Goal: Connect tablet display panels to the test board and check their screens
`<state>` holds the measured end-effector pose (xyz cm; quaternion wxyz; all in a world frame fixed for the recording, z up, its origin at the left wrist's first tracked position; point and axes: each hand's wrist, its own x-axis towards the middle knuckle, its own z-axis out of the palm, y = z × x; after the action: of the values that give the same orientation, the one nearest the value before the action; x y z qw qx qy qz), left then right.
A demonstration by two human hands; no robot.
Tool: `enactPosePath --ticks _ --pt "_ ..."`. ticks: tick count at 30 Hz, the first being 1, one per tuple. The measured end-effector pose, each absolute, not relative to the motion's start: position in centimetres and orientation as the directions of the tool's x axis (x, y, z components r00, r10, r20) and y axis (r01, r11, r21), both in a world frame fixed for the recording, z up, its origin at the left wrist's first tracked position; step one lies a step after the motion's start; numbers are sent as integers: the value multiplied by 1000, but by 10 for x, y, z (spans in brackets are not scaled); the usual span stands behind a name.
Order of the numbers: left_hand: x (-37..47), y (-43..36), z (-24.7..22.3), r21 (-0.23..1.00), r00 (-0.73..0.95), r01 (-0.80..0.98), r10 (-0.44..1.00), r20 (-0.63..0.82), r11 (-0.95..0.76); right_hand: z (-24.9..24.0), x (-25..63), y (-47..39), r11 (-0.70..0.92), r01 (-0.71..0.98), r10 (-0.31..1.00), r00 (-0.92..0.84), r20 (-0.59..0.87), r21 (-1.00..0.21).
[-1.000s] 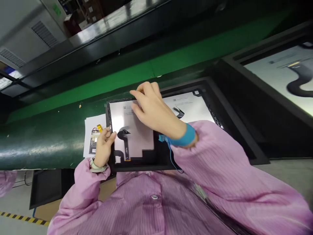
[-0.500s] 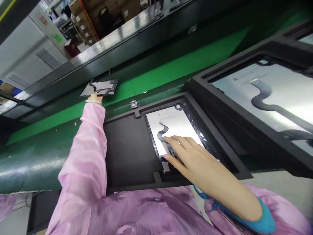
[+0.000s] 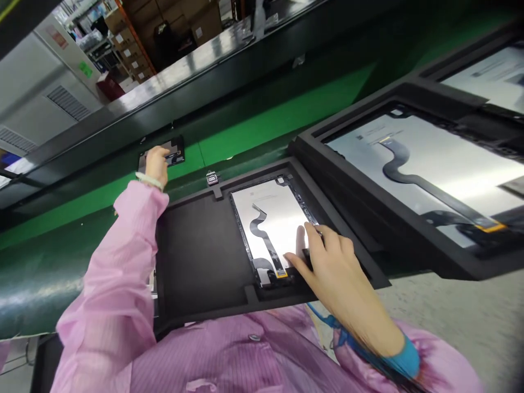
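Observation:
My left hand (image 3: 156, 164) is stretched out over the green conveyor belt (image 3: 262, 123) and rests on a dark panel (image 3: 174, 152) lying there, fingers on its near edge. My right hand (image 3: 327, 259) lies on the near right corner of a silvery display panel (image 3: 270, 215) with a black ribbon cable, seated in the right pocket of a black foam tray (image 3: 196, 262). The fingers are spread on the panel's edge; whether they grip it I cannot tell. The tray's left pocket holds nothing.
A second black tray (image 3: 368, 109) with a larger silvery panel (image 3: 426, 169) stands to the right, overlapping the first. A small black clip (image 3: 212, 178) sits at the tray's far edge. Stacked cardboard boxes (image 3: 164, 22) and a grey cabinet (image 3: 49, 93) stand beyond the line.
My left hand lifted the panel out of the tray's left pocket and set it down on the green belt. My right hand moved across to the panel in the right pocket.

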<state>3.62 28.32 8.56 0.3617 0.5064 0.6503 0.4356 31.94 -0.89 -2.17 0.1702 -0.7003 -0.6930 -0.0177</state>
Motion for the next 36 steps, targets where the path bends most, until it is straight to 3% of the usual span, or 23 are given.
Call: enactPosePath --ticks 1,3,5,7,9,14,19,24,27,31,34,36 --pt "39 258 80 933 -175 343 983 -56 114 -23 320 -9 -5 977 964 62 258 -214" --pt "47 196 67 901 213 432 966 -144 39 -26 320 -10 -40 974 962 98 256 -223" --pt "55 130 51 854 473 512 861 -188 -95 -30 322 -9 -55 967 963 117 242 -249" --pt "64 76 35 812 611 532 772 -174 -238 -33 324 -8 -74 954 961 146 234 -289" --pt "73 41 22 806 662 528 724 -192 -268 -35 325 -7 -98 938 958 179 223 -333" --pt "89 21 7 855 611 495 761 -216 -155 -35 330 -2 -142 913 959 223 175 -383" --pt "97 20 5 886 609 463 730 -311 -8 -34 332 2 -177 925 959 239 153 -335" --pt "107 11 -1 923 502 200 774 -385 329 -34 333 0 -189 916 956 254 146 -354" --pt "111 10 -2 881 355 12 822 -446 473 -36 341 -1 -211 850 953 288 91 -483" --pt "120 13 -5 856 121 -146 868 -482 496 -34 351 -1 -298 624 926 373 -61 -722" --pt "130 15 -3 857 184 -262 895 -406 443 -27 347 -2 -355 453 898 408 -164 -818" --pt "132 13 4 863 215 -323 918 -332 388 -18 340 -5 -347 417 891 427 -157 -840"
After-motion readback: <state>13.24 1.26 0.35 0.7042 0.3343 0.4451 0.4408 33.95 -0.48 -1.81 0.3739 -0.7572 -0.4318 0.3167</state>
